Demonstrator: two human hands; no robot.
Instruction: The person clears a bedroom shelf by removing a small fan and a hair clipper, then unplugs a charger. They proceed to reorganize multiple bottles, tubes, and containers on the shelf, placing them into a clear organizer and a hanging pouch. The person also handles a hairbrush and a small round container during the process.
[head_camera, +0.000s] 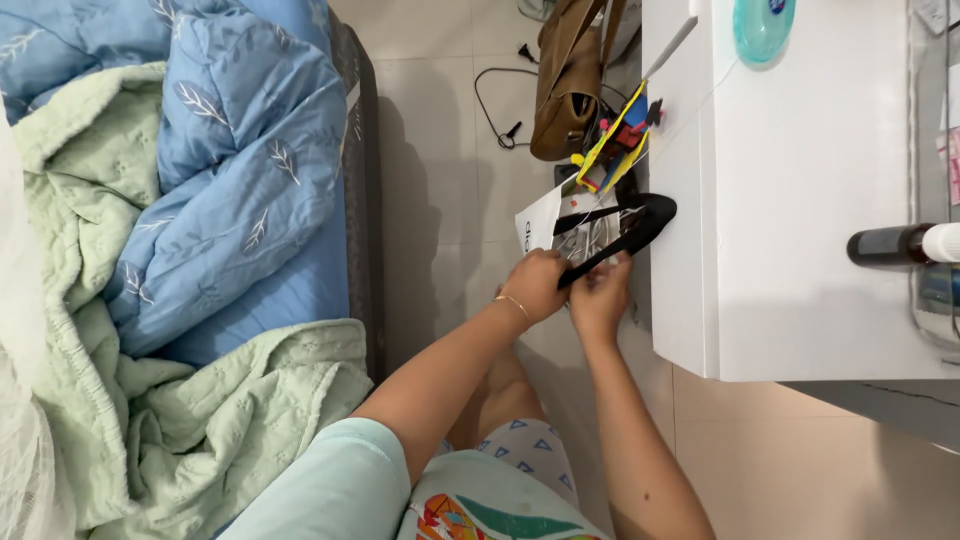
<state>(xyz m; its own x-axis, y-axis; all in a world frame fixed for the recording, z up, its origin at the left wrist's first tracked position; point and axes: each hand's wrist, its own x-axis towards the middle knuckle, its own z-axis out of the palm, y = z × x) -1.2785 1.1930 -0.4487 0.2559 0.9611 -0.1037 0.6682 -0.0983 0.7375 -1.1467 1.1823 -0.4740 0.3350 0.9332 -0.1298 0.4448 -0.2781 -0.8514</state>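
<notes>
My left hand (537, 285) and my right hand (600, 295) are close together below the white cabinet's side, both gripping a black clothes hanger (630, 225) that reaches up and to the right. A thin bracelet circles my left wrist. Behind the hanger sits a white paper bag (542, 220) with clear packets in it. Just above it are yellow, blue and red plastic items (620, 140).
A white cabinet (790, 200) fills the right, with a teal round object (763, 25) and a dark bottle (900, 245) on top. A brown leather bag (570, 80) and a black cable (495, 110) lie on the tiled floor. A bed with blue and green quilts (180, 250) is on the left.
</notes>
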